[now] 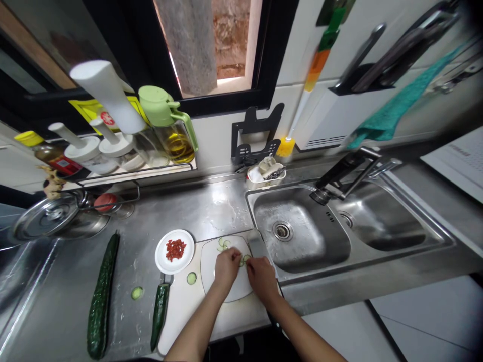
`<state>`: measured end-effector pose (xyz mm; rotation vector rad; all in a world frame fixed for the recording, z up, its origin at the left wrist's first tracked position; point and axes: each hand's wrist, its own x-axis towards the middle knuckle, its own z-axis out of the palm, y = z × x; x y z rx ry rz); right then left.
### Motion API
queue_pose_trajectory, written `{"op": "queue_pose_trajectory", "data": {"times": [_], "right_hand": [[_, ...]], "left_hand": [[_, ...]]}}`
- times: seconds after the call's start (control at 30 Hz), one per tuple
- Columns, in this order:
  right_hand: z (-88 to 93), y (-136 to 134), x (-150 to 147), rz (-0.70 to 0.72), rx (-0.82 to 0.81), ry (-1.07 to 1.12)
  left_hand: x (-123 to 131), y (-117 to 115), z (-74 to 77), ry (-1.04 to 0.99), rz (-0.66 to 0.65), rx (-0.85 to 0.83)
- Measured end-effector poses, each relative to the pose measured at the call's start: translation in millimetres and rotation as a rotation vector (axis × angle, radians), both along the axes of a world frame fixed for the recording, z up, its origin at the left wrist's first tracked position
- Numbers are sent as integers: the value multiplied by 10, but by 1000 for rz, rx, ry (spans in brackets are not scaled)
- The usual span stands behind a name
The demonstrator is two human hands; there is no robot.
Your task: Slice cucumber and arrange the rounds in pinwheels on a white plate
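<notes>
Over a white plate (226, 291), my left hand (228, 266) and my right hand (262, 279) come close together. Both have their fingers pinched on a thin cucumber slice (244, 260) between them. Several more cucumber slices (223, 244) lie curled at the plate's far side. The plate rests on a white cutting board (184, 306). One round cucumber piece (191, 278) lies on the board, left of the plate. A cut length of cucumber (160, 311) lies along the board's left edge.
A small white dish (160, 254) holds chopped red pieces. A whole cucumber (102, 301) and a cucumber end (137, 292) lie on the steel counter (128, 271). To the right is a double sink (302, 226) with a black tap (339, 176). Bottles stand on a rack (151, 171) behind.
</notes>
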<state>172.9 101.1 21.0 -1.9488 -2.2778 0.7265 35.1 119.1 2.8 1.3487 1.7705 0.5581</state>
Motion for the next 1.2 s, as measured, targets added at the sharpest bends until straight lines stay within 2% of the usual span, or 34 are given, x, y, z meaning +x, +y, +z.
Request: {"op": "queue_pose_trajectory", "data": {"times": [0.43, 0.67, 0.87, 1.03, 1.2], "right_hand": [[63, -7, -75, 0, -20, -71], [53, -17, -102, 14, 25, -117], [63, -17, -123, 21, 53, -135], [32, -29, -106, 24, 63, -132], [34, -52, -63, 37, 99, -104]], "left_hand": [[18, -10, 3, 7, 0, 9], [51, -27, -6, 90, -21, 12], [74, -74, -28, 107, 35, 21], [73, -90, -2, 160, -40, 63], [53, -100, 50, 138, -48, 120]]}}
